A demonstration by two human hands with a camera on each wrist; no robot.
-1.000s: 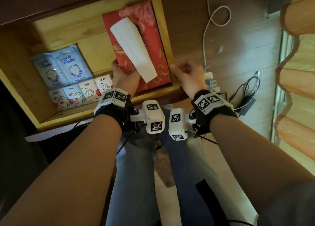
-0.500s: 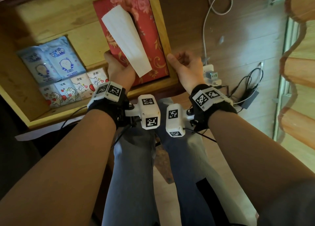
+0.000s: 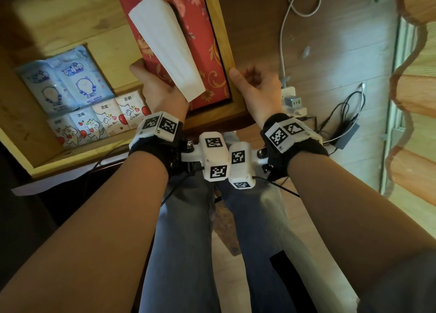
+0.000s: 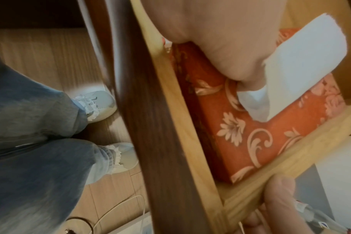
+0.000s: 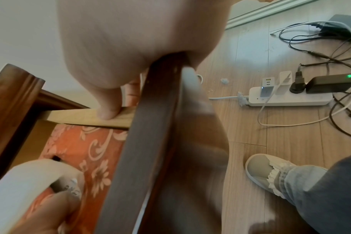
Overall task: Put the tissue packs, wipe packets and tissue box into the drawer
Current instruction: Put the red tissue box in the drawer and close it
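The tissue box [image 3: 203,53] is gripped at its near end by the left hand [image 3: 160,91]; the drawer [image 3: 236,105] corner is pinched by the right hand [image 3: 254,88]. The box is best pressed flat before closing.

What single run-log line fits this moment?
tissue box in drawer | left hand on box | right hand on drawer corner | packs stowed
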